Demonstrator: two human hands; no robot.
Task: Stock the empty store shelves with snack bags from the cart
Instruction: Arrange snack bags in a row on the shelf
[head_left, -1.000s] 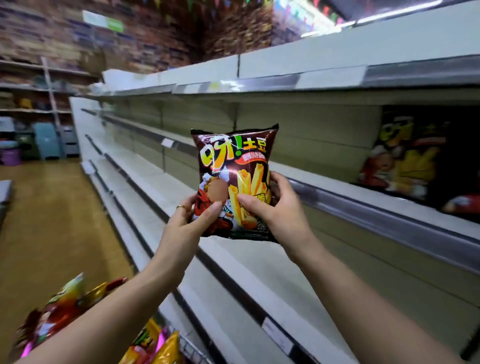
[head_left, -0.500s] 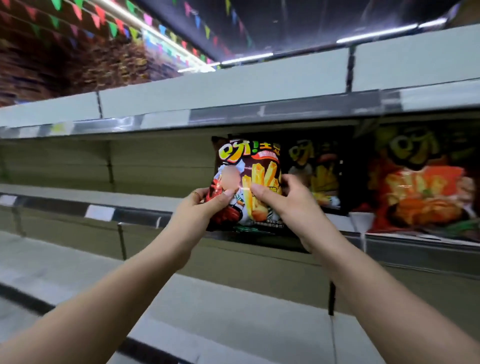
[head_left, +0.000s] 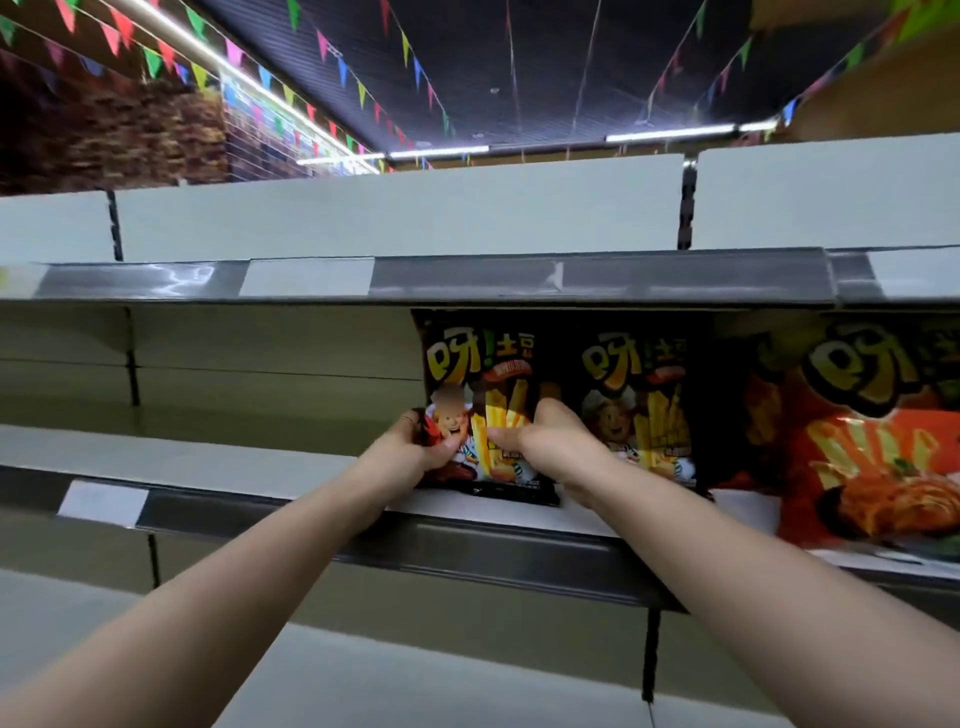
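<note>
Crinkly foil-type plastic, so the snack bag (head_left: 475, 364) was reckoned to be super light, puffy and a bit slick, with brittle fries inside that wouldn't take a squeeze well. It was gripped low down on both sides. The left hand (head_left: 415, 449) was curled round the lower left edge, and the right hand (head_left: 545, 441) was pinched onto the lower right, with both thumbs laid on the front. The edges and seams were judged the safest places to hold, not the air-filled middle. The bag was held upright, and its bottom seam looked to be touching the shelf (head_left: 249, 460) near the front lip. Just beside it on the right a matching bag (head_left: 641, 395) was stood, and further right an orange bag (head_left: 878, 467) was leaned.
</note>
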